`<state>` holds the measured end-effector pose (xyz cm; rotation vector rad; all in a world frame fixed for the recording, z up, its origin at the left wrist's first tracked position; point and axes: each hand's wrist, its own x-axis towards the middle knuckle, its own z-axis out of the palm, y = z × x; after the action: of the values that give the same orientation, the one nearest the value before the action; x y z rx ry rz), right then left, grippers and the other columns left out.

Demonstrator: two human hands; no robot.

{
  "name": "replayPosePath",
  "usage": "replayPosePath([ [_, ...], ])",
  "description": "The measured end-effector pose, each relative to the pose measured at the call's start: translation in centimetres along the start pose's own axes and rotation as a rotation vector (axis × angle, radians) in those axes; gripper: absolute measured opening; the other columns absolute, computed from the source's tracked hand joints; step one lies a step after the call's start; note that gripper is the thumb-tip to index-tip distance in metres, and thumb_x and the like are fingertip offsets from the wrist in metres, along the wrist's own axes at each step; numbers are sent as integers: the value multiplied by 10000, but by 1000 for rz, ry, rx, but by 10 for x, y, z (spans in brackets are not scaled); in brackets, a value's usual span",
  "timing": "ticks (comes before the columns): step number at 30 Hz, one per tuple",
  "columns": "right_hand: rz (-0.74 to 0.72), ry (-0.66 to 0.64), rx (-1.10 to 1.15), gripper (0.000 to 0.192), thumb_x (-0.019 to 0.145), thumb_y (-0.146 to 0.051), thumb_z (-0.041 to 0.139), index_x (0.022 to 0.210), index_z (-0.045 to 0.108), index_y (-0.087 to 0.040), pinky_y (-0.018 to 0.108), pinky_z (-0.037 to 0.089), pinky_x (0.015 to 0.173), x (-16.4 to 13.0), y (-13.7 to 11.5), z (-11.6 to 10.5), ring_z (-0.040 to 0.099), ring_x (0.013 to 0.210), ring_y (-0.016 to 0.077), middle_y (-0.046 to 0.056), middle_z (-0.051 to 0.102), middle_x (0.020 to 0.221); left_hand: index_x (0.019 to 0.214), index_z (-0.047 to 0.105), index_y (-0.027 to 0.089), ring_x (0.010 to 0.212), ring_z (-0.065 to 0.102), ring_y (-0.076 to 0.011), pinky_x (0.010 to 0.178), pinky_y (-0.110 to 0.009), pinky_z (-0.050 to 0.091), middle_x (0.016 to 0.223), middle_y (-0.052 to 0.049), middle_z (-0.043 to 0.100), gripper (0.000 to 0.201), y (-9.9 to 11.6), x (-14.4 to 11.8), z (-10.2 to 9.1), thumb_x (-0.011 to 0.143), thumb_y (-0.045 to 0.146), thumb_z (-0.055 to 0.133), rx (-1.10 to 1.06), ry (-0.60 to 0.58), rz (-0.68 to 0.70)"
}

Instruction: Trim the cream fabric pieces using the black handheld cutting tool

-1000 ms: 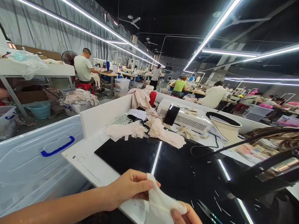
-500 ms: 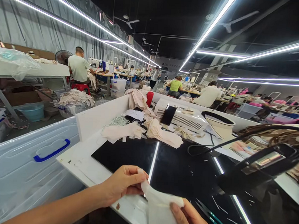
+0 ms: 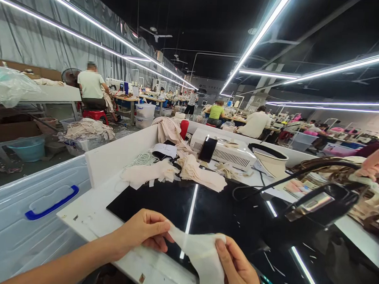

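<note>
White fabric piece (image 3: pixel 199 255) was pinched between left hand (image 3: pixel 143 233) and right hand (image 3: pixel 238 271), near the black glossy worktop (image 3: pixel 224 211).

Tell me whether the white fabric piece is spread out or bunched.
Spread: the left hand and right hand pinch opposite edges of the white fabric piece.

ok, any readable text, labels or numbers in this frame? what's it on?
None can be read.
The back-wall sign: marks too small and blurred to read.
The white label on the fabric pile: no legible print.
The white machine and the dark phone leaning on it: no legible brand.
The white fabric piece held between the left hand and right hand: plain, no print.
</note>
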<state>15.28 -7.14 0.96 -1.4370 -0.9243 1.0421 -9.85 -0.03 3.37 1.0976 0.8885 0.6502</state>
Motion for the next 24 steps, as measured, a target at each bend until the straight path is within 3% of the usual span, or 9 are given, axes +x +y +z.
replayPosePath([
  [3, -33, 26, -36, 571, 766, -771, 719, 936, 751, -227, 250, 512, 598, 1, -13, 7, 613, 665, 196, -3, 677, 701, 886, 780, 141, 703, 711, -145, 627, -219, 555, 949, -103, 795, 527, 2, 3, -11, 769, 649, 854, 85, -1, -14],
  [6, -65, 42, -58, 571, 761, -777, 711, 895, 761, -224, 253, 509, 561, 1, -23, 12, 602, 619, 192, -2, 674, 675, 991, 779, 159, 739, 705, -178, 580, -238, 540, 1007, -100, 784, 530, 8, 10, -22, 824, 662, 781, 224, 40, 42],
  [10, -104, -1, -91, 568, 771, -784, 695, 850, 756, -224, 247, 507, 569, 9, -28, 16, 586, 623, 185, -2, 654, 664, 1059, 796, 183, 926, 706, -215, 771, -284, 565, 1045, -72, 777, 396, 22, 21, -23, 928, 541, 687, 489, 114, 291],
  [13, -95, -110, -96, 577, 765, -792, 703, 831, 751, -220, 242, 483, 562, 18, -28, 17, 553, 619, 171, -1, 632, 661, 1075, 804, 194, 1010, 708, -218, 896, -291, 526, 1102, -54, 775, 326, 29, 29, -8, 959, 467, 668, 510, 32, 387],
  [18, -91, -179, -34, 550, 778, -762, 728, 814, 736, -214, 225, 411, 550, 24, -26, 25, 470, 607, 138, -20, 577, 644, 987, 776, 159, 805, 642, -159, 763, -255, 478, 872, -13, 730, 336, 27, 42, 25, 809, 438, 833, 284, -186, 269],
  [24, -21, -154, 7, 641, 739, -776, 755, 1095, 727, -243, 239, 449, 563, 26, -22, 23, 567, 608, 164, -6, 676, 698, 831, 726, 156, 695, 556, -119, 655, -227, 396, 754, 18, 664, 402, 28, 52, 35, 671, 471, 917, 153, -171, 158],
])
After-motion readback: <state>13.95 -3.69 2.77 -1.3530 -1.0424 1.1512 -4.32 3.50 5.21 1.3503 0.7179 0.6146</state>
